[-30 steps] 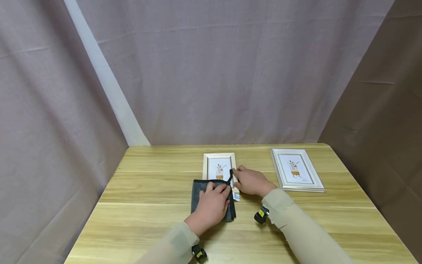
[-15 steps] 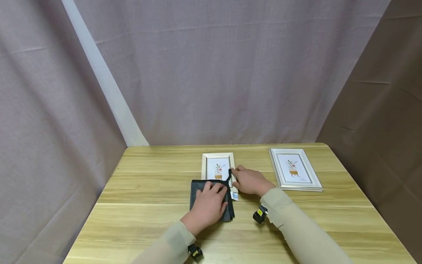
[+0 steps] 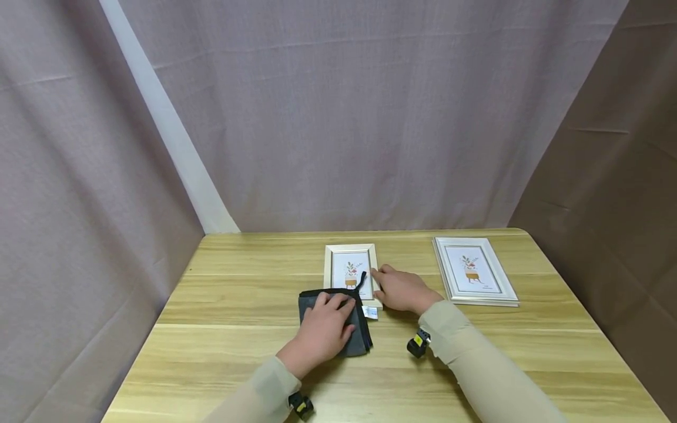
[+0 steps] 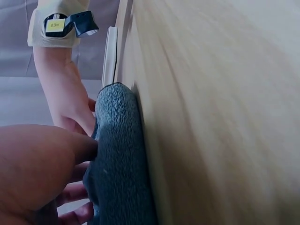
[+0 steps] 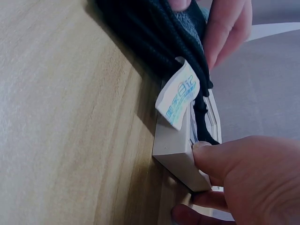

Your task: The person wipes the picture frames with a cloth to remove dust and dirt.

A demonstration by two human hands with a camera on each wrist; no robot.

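A dark grey folded cloth (image 3: 362,332) with black edging, a loop and a white tag (image 5: 180,93) lies over the near edge of a cream picture frame (image 3: 328,267). The frame lies face up, showing a print of flowers in a pot. My left hand (image 3: 321,330) rests on top of the cloth with its fingers spread; the left wrist view has the thumb against the cloth's plush side. At the frame's right edge, my right hand (image 3: 403,289) grips its border, thumb on top and fingers at the side.
Another white picture frame (image 3: 508,288) lies at the right of the wooden table (image 3: 238,341), apparently on top of a similar one. A grey curtain (image 3: 338,117) hangs behind the table, and brown fabric (image 3: 624,176) covers the right side.
My left hand and the cloth have slid slightly left and turned a little, uncovering more of the frame's lower right corner. My right hand keeps its hold on the frame.
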